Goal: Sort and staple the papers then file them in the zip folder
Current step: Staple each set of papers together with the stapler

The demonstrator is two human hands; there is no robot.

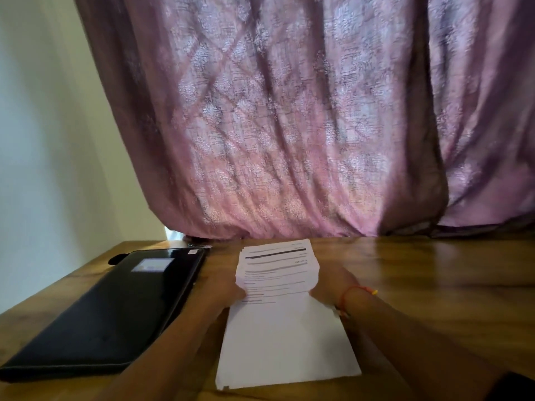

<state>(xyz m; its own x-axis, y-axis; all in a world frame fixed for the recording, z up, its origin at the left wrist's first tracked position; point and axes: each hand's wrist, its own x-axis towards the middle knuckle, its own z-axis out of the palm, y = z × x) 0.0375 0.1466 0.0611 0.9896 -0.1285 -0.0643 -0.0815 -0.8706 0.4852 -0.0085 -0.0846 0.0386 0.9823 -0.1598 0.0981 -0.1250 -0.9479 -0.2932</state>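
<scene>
Lying between our two hands is a stack of white printed paper sheets [279, 290], flat on the brown wooden table [434, 273] straight ahead of us, its blank near half reaching toward the table's front edge. Our left hand [224, 287] grips the stack's left edge about halfway up, fingers curled around the sheets. Our right hand [330, 285] grips the right edge at the same height, and a thin red thread bracelet [354, 292] circles that wrist. Just beside the papers, to the left and apart from them, a black rectangular zip folder [110, 311] lies closed on the table. Behind the table hangs a mauve patterned curtain [289, 125], with a pale wall [43, 140] at left.
</scene>
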